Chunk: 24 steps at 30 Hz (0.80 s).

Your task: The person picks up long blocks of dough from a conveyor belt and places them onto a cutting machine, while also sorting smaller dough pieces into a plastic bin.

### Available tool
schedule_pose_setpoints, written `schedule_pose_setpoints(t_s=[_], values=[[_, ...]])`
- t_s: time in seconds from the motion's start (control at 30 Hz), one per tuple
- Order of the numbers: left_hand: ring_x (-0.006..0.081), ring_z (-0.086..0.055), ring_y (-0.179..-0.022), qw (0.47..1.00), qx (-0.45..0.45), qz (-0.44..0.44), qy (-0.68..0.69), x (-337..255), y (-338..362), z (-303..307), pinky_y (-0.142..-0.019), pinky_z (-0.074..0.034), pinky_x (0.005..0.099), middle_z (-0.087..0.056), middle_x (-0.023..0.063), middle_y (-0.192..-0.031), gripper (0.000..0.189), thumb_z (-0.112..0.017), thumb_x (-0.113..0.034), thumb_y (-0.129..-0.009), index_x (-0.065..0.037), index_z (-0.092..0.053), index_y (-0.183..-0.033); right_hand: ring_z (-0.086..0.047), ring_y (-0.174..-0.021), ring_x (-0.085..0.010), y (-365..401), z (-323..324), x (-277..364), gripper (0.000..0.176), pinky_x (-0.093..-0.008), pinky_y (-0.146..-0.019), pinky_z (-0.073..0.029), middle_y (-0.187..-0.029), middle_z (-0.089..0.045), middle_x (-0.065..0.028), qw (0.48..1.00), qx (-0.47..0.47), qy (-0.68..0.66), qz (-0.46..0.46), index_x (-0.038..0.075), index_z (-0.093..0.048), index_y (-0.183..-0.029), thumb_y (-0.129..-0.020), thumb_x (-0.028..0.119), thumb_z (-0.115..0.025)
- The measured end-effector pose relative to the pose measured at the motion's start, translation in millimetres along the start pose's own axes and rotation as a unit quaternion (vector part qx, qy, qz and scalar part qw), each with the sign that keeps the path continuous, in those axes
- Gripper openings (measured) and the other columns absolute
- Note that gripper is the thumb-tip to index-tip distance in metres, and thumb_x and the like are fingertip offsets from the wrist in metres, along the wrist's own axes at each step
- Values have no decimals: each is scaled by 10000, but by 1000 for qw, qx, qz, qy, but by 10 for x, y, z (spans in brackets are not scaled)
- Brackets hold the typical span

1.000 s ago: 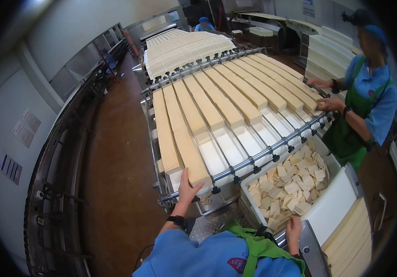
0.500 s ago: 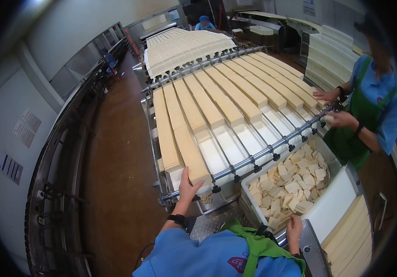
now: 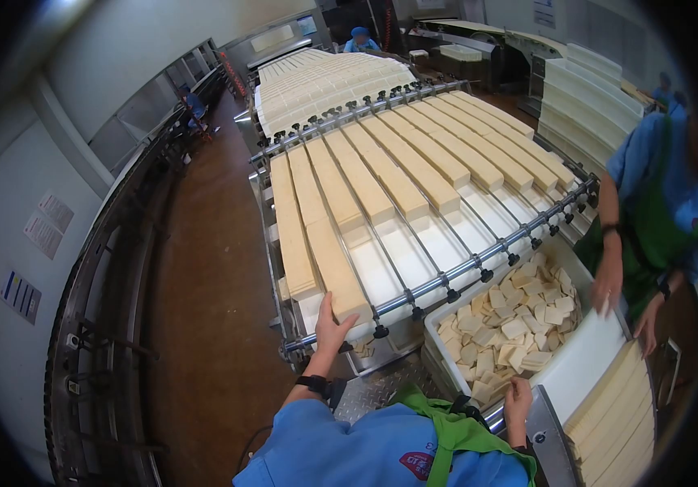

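My left hand [image 3: 330, 326] rests flat against the near end of a long cream-coloured row of biscuits [image 3: 335, 261] in the second lane of the lane conveyor [image 3: 426, 247]. My right hand [image 3: 517, 400] grips the near rim of a white crate [image 3: 440, 329] full of loose broken biscuit pieces [image 3: 511, 325]. Several more biscuit rows [image 3: 438, 162] lie in the lanes, held between metal dividers. A black wristband sits on my left wrist.
A co-worker in a blue shirt and green apron [image 3: 653, 203] stands at the right, hands lowered toward a white tray [image 3: 580, 365]. Stacked biscuit rows [image 3: 617, 414] lie at the bottom right. Brown floor [image 3: 203, 308] runs along the left beside a curved rail.
The co-worker has taken both hands off the far-right lanes and turned, lowering them toward the white tray. My own hands have stayed in place.
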State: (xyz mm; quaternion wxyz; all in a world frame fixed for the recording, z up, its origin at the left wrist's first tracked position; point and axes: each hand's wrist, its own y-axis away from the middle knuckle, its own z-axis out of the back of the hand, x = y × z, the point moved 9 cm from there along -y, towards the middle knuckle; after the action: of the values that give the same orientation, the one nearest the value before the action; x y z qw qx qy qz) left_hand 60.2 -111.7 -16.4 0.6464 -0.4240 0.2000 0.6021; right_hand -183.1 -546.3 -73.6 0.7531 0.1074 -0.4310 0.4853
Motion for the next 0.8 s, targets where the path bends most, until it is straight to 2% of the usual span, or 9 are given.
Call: schedule_pose_setpoints(t_s=[0.17, 0.27, 0.47, 0.67, 0.77, 0.8], values=[[297, -460, -1118, 1000, -5, 2, -2, 34, -3, -13, -929, -365, 331, -460, 228, -1206, 797, -737, -270, -657, 40, -329, -1267, -542, -784, -327, -1, 12, 29, 137, -357, -715, -439, -810, -555, -168, 1000, -2, -1, -1, -24, -555, -828, -700, -37, -506], [297, -463, -1115, 1000, -10, -5, -5, 27, -5, -12, -928, -366, 331, -462, 228, -1204, 789, -735, -267, -660, 44, -333, -1263, -537, -758, -296, 4, 15, 47, 150, -324, -693, -431, -804, -540, -148, 1000, -5, 7, 24, -19, -548, -853, -709, -22, -507], [321, -434, -1141, 1000, -6, 13, 0, 41, -5, -30, -943, -358, 346, -432, 218, -1234, 782, -724, -302, -664, 33, -341, -1257, -543, -787, -322, -4, 2, 5, 142, -354, -720, -438, -814, -556, -165, 1000, -1, 10, 7, -22, -558, -833, -704, -41, -504], [335, -421, -1144, 1000, -4, 24, 4, 47, -11, -40, -941, -356, 353, -431, 221, -1227, 783, -726, -308, -661, 35, -345, -1252, -539, -766, -312, -5, 7, 11, 132, -337, -699, -432, -801, -545, -159, 1000, -8, 3, 11, -21, -549, -836, -712, -13, -506], [350, -395, -1158, 999, -28, -15, -25, -12, -9, -29, -948, -336, 402, -411, 210, -1240, 746, -716, -277, -665, 18, -357, -1249, -540, -768, -313, -5, 11, 18, 137, -335, -697, -432, -803, -545, -159, 1000, -8, 10, 16, -21, -548, -841, -710, -16, -505], [349, -389, -1162, 991, -36, -79, -97, -197, -13, 1, -950, -328, 417, -405, 202, -1247, 695, -697, -250, -675, -12, -377, -1245, -541, -768, -314, -5, 11, 11, 139, -336, -696, -433, -804, -545, -158, 1000, -9, 13, 17, -19, -548, -843, -711, -12, -506]])
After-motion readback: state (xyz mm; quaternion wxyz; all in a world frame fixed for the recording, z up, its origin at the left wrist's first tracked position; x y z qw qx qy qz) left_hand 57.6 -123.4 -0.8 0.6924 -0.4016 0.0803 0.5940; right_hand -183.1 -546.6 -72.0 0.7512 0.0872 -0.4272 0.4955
